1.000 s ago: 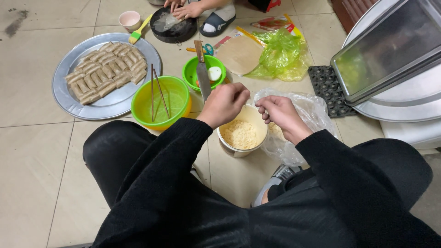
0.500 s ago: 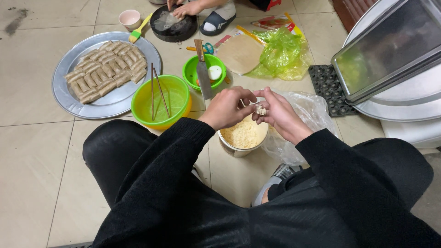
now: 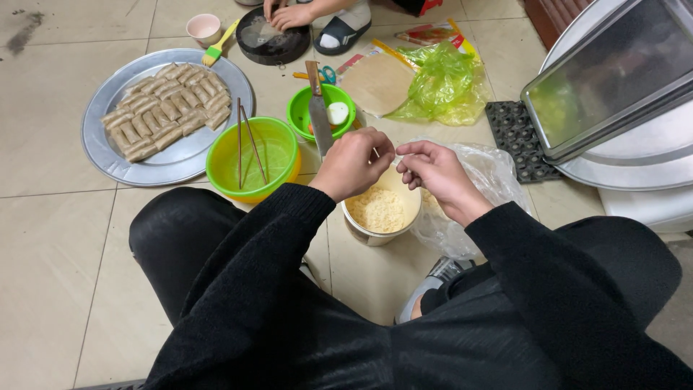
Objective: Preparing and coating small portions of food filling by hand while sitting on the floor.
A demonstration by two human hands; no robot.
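My left hand (image 3: 354, 162) and my right hand (image 3: 437, 173) hover close together over a white bowl (image 3: 382, 235) of pale yellow crumbs on the tiled floor. The left hand's fingers are curled shut, with a thin sliver showing at their tips; what it is cannot be made out. Thumb and fingers of the right hand are pinched together, and nothing shows in them. Their fingertips are almost touching above the bowl's far rim. A clear plastic bag (image 3: 484, 170) lies under my right wrist.
A green bowl (image 3: 278, 141) holding chopsticks stands left of my hands. Behind it are a small green bowl (image 3: 307, 108) with a knife (image 3: 317, 115) across it and a round metal tray (image 3: 180, 155) of rolls. Another person's hands (image 3: 289, 14) work at a black pan. Metal trays (image 3: 613, 79) are stacked at right.
My hands came together over the bowl with something whitish between them, then drew slightly apart; now the fingertips sit close with a small gap.
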